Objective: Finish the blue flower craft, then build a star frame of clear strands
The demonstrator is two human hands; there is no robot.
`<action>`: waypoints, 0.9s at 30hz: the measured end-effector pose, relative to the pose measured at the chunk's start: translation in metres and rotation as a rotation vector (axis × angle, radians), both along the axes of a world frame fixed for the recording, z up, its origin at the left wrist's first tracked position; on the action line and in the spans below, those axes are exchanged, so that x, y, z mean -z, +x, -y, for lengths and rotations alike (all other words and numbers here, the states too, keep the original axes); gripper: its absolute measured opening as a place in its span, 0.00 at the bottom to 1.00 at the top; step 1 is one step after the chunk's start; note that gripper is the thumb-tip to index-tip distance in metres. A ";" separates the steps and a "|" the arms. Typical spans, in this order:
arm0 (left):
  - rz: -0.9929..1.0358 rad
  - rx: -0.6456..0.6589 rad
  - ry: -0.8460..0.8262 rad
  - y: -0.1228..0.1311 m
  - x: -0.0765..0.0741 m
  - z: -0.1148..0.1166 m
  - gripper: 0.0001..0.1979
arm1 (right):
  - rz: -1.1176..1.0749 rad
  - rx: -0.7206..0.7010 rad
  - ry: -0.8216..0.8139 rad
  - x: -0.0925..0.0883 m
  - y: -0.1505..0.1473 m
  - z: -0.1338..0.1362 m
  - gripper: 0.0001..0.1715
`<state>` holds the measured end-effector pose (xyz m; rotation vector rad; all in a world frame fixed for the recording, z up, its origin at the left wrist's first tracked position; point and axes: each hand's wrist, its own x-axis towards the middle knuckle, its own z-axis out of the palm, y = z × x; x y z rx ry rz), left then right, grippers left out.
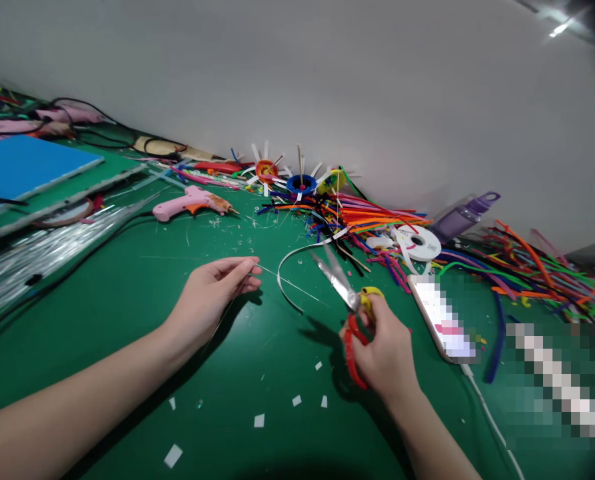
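"The hands?"
"Apart: the right hand (384, 347) grips scissors (344, 288), blades parted; left of them, the left hand (222, 291) pinches a thin strand (290, 281)."
"And room?"
"Green table (277, 360) spreads left of the scissors; a phone's (430, 307) edge stands near their right."

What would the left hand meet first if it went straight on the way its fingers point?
Probably the curved white strip, just ahead of the left hand; its height above the table is unclear.

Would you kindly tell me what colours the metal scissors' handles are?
One yellow handle and one red handle, in the head view.
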<state>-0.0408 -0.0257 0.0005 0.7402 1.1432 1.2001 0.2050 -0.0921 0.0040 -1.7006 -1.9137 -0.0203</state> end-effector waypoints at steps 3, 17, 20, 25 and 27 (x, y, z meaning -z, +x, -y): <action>-0.032 0.007 0.015 -0.008 0.000 -0.006 0.16 | -0.024 0.053 0.068 -0.006 0.014 -0.005 0.11; -0.065 0.290 -0.142 -0.005 -0.005 0.002 0.11 | 0.377 -0.192 0.175 0.000 0.034 -0.015 0.16; -0.114 0.338 -0.090 -0.004 -0.004 0.004 0.12 | 0.371 -0.234 0.172 0.002 0.032 -0.015 0.15; -0.174 0.347 -0.068 -0.002 0.000 0.005 0.11 | 0.413 -0.273 0.198 0.001 0.031 -0.013 0.13; -0.169 0.360 -0.080 -0.002 0.001 0.005 0.11 | 0.446 -0.268 0.195 0.001 0.031 -0.013 0.14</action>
